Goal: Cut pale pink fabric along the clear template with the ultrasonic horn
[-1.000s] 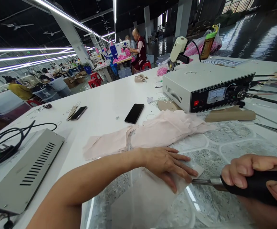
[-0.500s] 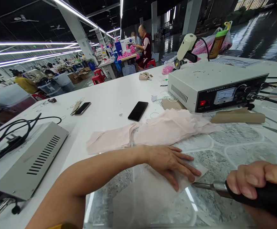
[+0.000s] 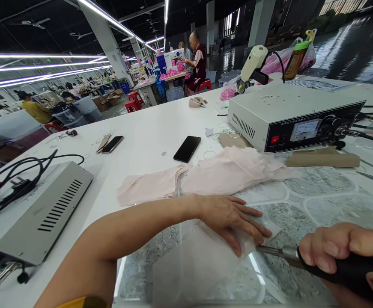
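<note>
My left hand [image 3: 233, 220] lies flat with its fingers spread, pressing a thin, sheer pale fabric piece [image 3: 195, 265] onto the patterned mat [image 3: 327, 179]. In my right hand [image 3: 343, 252], at the lower right, is a black-handled tool [image 3: 356, 267] with a slim metal tip, gripped with the fingers wrapped round it. The tip touches or almost touches the fabric edge just below my left fingertips; exact contact I cannot make out. Beyond my left wrist lie a stack of pale pink fabric pieces [image 3: 149, 184] and a looser pink pile [image 3: 231, 173].
A grey box with a dial [image 3: 297, 115] stands at the back right, brown paper [image 3: 323, 157] before it. Another grey box [image 3: 41, 214] with black cables is at left. Phones [image 3: 187, 149] and a white lamp-like head [image 3: 253, 62] are on the table. A person [image 3: 198, 64] sits farther back.
My right hand and the tool have moved slightly left, the tip closer under my left fingers. My left hand stays in place on the fabric. The view has shifted a little.
</note>
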`<state>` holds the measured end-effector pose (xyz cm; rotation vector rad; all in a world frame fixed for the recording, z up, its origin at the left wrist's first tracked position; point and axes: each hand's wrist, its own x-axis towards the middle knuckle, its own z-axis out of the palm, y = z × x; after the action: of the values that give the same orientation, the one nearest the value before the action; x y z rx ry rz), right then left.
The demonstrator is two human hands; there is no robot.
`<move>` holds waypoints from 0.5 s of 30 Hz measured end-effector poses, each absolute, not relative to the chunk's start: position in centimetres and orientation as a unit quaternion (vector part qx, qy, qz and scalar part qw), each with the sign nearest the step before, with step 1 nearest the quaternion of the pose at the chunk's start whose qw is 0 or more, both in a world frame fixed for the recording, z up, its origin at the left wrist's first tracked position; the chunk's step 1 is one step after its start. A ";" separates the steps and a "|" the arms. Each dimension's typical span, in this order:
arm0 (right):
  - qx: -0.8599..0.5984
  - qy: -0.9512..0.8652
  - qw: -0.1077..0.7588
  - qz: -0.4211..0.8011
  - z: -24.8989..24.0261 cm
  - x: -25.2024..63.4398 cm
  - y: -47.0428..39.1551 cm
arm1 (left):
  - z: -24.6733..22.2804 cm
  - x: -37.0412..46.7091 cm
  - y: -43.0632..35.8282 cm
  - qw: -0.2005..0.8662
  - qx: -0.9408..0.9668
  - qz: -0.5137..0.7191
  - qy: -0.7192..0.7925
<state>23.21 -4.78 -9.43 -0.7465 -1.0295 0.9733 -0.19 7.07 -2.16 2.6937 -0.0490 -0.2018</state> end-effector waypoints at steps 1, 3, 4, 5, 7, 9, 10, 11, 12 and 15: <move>-0.336 -0.473 0.687 0.438 -8.8 22.9 -4.9 | -2.1 -0.2 7.1 0.222 0.972 -0.071 -0.015; -0.350 -0.468 0.670 0.458 -7.4 22.3 -5.3 | -2.0 -0.2 7.0 0.220 0.973 -0.074 -0.013; -0.367 -0.454 0.655 0.480 -6.7 22.0 -5.4 | -1.9 -0.2 7.0 0.215 0.974 -0.077 -0.013; -0.374 -0.443 0.653 0.488 -6.2 21.7 -5.6 | -1.8 -0.2 6.9 0.210 0.974 -0.080 -0.013; -0.389 -0.433 0.644 0.496 -5.4 21.3 -5.9 | -1.7 -0.2 6.9 0.205 0.975 -0.083 -0.009; -0.395 -0.426 0.654 0.485 -5.3 21.0 -6.1 | -1.7 -0.2 6.9 0.208 0.974 -0.084 -0.009; -0.399 -0.415 0.660 0.483 -5.5 21.0 -6.2 | -1.7 -0.2 6.9 0.212 0.974 -0.085 -0.011; -0.400 -0.402 0.668 0.482 -5.8 21.1 -6.2 | -1.7 -0.2 6.9 0.217 0.972 -0.087 -0.013; -0.400 -0.390 0.674 0.484 -6.1 21.2 -6.2 | -1.7 -0.1 7.0 0.223 0.971 -0.091 -0.012; -0.402 -0.366 0.679 0.493 -7.4 21.9 -5.9 | -1.7 -0.1 7.0 0.235 0.966 -0.107 -0.002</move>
<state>21.86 -5.92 -7.37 -0.9024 -0.8226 1.1075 -0.08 6.95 -1.69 2.6519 -0.0056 -0.2940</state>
